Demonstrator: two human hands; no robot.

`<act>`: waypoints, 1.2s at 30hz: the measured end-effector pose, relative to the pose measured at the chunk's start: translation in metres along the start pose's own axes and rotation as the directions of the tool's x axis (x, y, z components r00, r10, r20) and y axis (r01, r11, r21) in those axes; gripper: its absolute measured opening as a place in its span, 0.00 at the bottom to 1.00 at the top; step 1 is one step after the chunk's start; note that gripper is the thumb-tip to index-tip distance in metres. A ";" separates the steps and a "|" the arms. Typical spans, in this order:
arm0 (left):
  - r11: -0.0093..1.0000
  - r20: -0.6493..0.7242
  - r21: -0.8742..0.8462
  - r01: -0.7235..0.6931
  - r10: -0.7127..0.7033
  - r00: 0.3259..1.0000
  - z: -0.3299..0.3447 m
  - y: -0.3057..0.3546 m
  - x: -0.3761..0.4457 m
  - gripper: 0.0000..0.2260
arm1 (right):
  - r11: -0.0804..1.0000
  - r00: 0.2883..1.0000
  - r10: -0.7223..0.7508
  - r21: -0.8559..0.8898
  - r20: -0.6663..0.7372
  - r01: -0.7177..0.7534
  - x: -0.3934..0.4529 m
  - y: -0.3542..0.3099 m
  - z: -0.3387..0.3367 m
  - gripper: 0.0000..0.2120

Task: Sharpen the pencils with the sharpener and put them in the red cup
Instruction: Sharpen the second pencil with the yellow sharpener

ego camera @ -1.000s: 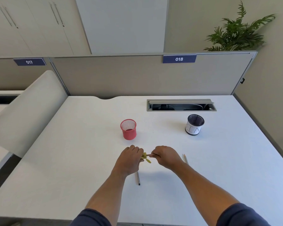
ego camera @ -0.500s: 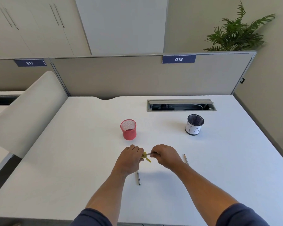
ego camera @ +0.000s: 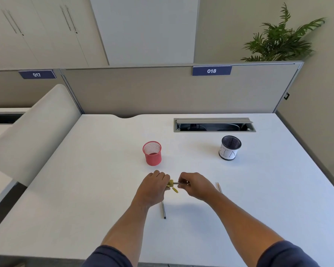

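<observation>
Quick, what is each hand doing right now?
Left hand: closed, gripping the yellow sharpener.
Right hand: closed, pinching the pencil that goes into the sharpener.

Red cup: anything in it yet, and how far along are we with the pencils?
Nothing shows standing in the red cup, so no pencil looks finished. In hand: the left hand grips the yellow sharpener while the right hand holds a pencil in it. Left: a dark pencil under the left wrist and a light pencil beside the right wrist lie on the desk.
</observation>
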State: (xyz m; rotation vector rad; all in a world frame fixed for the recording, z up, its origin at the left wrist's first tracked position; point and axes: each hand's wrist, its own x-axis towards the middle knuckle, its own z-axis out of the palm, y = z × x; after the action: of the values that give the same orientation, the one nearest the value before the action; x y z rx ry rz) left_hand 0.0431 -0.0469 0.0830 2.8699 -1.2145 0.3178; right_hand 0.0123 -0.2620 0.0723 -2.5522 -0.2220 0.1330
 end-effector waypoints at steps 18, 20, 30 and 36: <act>1.000 -0.008 0.007 -0.005 0.005 1.000 -0.001 0.000 -0.003 0.14 | 0.997 1.000 -0.025 -0.072 0.015 0.026 -0.004 -0.005 0.000 0.07; 1.000 -0.010 -0.004 0.000 0.000 1.000 0.000 0.000 -0.002 0.13 | 0.985 0.989 -0.093 -0.154 -0.114 0.075 -0.005 -0.006 0.000 0.04; 1.000 0.021 0.013 -0.019 0.019 1.000 0.000 0.002 -0.002 0.17 | 0.984 0.999 0.023 -0.176 0.037 -0.017 0.001 -0.006 -0.004 0.14; 1.000 0.001 0.009 -0.021 0.021 1.000 -0.001 0.000 -0.001 0.16 | 0.996 0.998 -0.046 -0.073 0.037 0.048 -0.007 0.001 -0.004 0.06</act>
State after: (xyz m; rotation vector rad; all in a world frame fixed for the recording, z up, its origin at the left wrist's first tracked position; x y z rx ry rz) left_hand 0.0420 -0.0462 0.0834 2.8668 -1.2476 0.3231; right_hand 0.0063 -0.2668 0.0755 -2.6175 -0.3056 0.1541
